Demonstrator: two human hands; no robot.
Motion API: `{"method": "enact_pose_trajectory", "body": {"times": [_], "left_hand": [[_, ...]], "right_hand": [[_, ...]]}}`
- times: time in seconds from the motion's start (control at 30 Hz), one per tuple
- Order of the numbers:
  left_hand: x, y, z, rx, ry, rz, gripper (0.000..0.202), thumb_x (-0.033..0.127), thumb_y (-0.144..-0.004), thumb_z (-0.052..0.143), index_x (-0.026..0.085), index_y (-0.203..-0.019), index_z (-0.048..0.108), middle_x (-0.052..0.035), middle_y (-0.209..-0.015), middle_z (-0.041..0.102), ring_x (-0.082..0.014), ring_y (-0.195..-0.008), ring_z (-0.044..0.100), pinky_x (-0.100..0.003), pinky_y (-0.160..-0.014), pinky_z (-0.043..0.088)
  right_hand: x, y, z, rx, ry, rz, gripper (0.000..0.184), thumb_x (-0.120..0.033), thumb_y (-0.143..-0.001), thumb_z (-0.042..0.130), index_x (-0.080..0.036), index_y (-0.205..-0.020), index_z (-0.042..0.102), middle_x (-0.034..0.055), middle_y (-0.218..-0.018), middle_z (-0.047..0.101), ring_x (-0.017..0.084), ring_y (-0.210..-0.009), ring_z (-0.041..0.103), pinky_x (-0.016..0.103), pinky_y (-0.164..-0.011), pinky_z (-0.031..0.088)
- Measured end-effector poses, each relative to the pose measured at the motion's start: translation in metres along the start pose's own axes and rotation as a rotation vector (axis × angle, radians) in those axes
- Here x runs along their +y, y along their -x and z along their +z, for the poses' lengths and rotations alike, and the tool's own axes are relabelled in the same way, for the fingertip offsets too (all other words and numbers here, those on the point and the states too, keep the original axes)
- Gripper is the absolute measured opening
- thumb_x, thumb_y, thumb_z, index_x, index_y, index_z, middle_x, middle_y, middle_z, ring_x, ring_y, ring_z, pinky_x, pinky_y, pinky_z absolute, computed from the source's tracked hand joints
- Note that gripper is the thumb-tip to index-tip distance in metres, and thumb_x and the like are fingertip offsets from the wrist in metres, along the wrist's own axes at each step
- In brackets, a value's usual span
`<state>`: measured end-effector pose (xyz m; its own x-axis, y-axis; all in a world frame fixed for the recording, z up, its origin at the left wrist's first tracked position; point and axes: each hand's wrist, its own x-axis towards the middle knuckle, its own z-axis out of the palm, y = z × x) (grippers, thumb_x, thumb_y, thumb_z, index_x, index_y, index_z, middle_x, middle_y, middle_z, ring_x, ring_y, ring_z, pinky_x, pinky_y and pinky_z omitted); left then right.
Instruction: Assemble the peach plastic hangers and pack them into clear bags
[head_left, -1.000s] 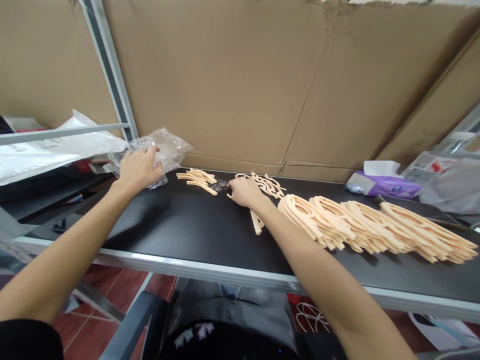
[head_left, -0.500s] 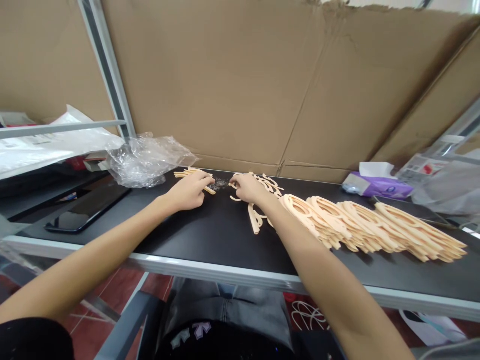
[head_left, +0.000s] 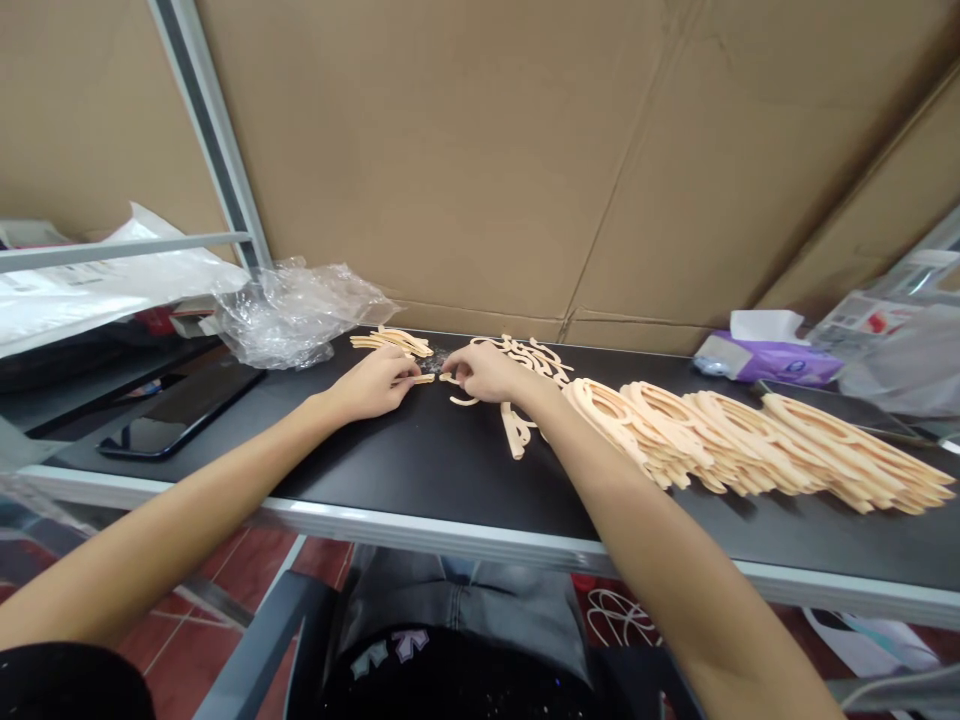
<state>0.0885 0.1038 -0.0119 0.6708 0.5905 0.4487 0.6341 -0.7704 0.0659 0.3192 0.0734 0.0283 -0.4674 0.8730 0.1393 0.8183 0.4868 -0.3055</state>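
My left hand (head_left: pixel 379 383) pinches a short pale strip (head_left: pixel 424 379) whose end sticks out past the fingertips toward the right. Close by, my right hand (head_left: pixel 484 372) is closed on a small pale curved piece (head_left: pixel 449 378), mostly covered by the fingers. The two pieces are near each other but apart. A small heap of tiny clear bits (head_left: pixel 430 359), too small to name, lies just behind the fingertips. Behind my left hand is a bundle of pale strips (head_left: pixel 394 341). Loose curved pieces (head_left: pixel 536 352) are spread behind and beside my right hand.
Several overlapping stacks of pale cut-out pieces (head_left: pixel 750 440) run along the right of the black table (head_left: pixel 435 470). Crumpled clear plastic (head_left: pixel 292 310) and a black glossy panel (head_left: pixel 176 415) are on the left. A purple tissue pack (head_left: pixel 787 360) sits at the back right, before a cardboard wall (head_left: pixel 450 160).
My left hand has come away from the strip bundle, toward me, with a strip in its fingers. My right hand has shifted slightly left, with its piece near the strip.
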Motion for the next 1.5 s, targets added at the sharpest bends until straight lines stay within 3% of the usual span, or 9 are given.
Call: {"method": "enact_pose_trajectory", "body": {"times": [0.2,0.4,0.57,0.7,0.83,1.0,1.1,1.27,1.5], "left_hand": [[0.003,0.001,-0.002,0.019,0.055,-0.025,0.027,0.025,-0.094,0.049,0.017,-0.102,0.074,-0.0121,-0.105,0.072,-0.0277,-0.102,0.065,-0.042,-0.094,0.050],[0.005,0.000,-0.002,0.037,0.070,0.041,0.023,0.018,-0.091,0.050,0.017,-0.083,0.072,-0.0070,-0.081,0.070,-0.0211,-0.079,0.064,-0.033,-0.077,0.049],[0.003,0.000,-0.008,0.097,0.061,0.073,0.036,0.001,-0.068,0.048,0.017,-0.089,0.072,-0.0076,-0.094,0.072,-0.0241,-0.095,0.065,-0.035,-0.087,0.049],[0.012,0.001,-0.014,0.080,0.123,0.141,0.040,-0.001,-0.061,0.045,0.019,-0.083,0.071,-0.0062,-0.095,0.068,-0.0228,-0.096,0.064,-0.035,-0.089,0.049],[0.024,0.002,-0.017,-0.014,0.195,0.151,0.038,0.002,-0.065,0.050,0.021,-0.088,0.074,-0.0051,-0.100,0.069,-0.0210,-0.095,0.065,-0.033,-0.091,0.050],[0.031,0.002,-0.021,-0.097,0.202,0.133,0.026,0.010,-0.075,0.056,0.021,-0.086,0.076,-0.0041,-0.095,0.075,-0.0213,-0.094,0.067,-0.032,-0.092,0.050],[0.031,0.002,-0.021,-0.094,0.183,0.095,0.023,0.014,-0.080,0.056,0.021,-0.086,0.077,-0.0039,-0.089,0.075,-0.0198,-0.086,0.067,-0.030,-0.084,0.051],[0.028,0.002,-0.021,-0.130,0.168,0.044,0.022,0.020,-0.082,0.057,0.019,-0.088,0.078,-0.0050,-0.087,0.074,-0.0189,-0.078,0.066,-0.030,-0.076,0.050],[0.028,0.001,-0.021,-0.070,0.077,-0.013,0.020,0.022,-0.084,0.054,0.017,-0.089,0.073,-0.0081,-0.092,0.074,-0.0248,-0.089,0.067,-0.036,-0.082,0.051]], "right_hand": [[-0.009,0.002,-0.001,-0.026,-0.164,-0.022,0.047,0.003,-0.076,0.060,-0.015,-0.116,0.076,0.0030,-0.084,0.077,0.014,-0.076,0.067,0.022,-0.071,0.047],[-0.026,0.001,0.006,-0.018,-0.261,-0.065,0.035,-0.011,-0.078,0.075,-0.014,-0.113,0.076,0.0040,-0.090,0.078,0.014,-0.078,0.069,0.022,-0.077,0.049],[-0.018,-0.004,0.016,0.174,-0.051,-0.101,0.034,-0.007,-0.092,0.052,-0.017,-0.113,0.077,0.0097,-0.111,0.077,0.019,-0.101,0.068,0.027,-0.092,0.047],[-0.014,-0.004,0.020,0.097,0.099,-0.130,0.039,-0.008,-0.095,0.046,-0.020,-0.118,0.074,0.0094,-0.127,0.071,0.019,-0.114,0.063,0.027,-0.096,0.044],[-0.022,0.000,0.015,0.015,0.197,-0.106,0.035,-0.013,-0.097,0.045,-0.022,-0.110,0.076,0.0079,-0.121,0.073,0.021,-0.113,0.063,0.028,-0.091,0.044],[-0.031,0.006,0.005,0.075,0.408,0.040,0.031,-0.020,-0.096,0.048,-0.013,-0.100,0.078,0.0196,-0.111,0.075,0.030,-0.111,0.064,0.036,-0.091,0.045],[-0.029,0.006,0.005,0.090,0.396,0.057,0.030,-0.022,-0.095,0.051,-0.011,-0.105,0.077,0.0206,-0.117,0.073,0.031,-0.113,0.063,0.037,-0.091,0.046],[-0.026,0.003,0.013,0.009,0.305,-0.032,0.034,-0.016,-0.097,0.044,-0.021,-0.113,0.074,0.0113,-0.126,0.071,0.025,-0.114,0.063,0.033,-0.090,0.046],[-0.026,0.002,0.013,0.060,0.425,0.132,0.029,-0.015,-0.092,0.053,-0.013,-0.109,0.076,0.0193,-0.116,0.073,0.031,-0.117,0.063,0.037,-0.095,0.046]]}}
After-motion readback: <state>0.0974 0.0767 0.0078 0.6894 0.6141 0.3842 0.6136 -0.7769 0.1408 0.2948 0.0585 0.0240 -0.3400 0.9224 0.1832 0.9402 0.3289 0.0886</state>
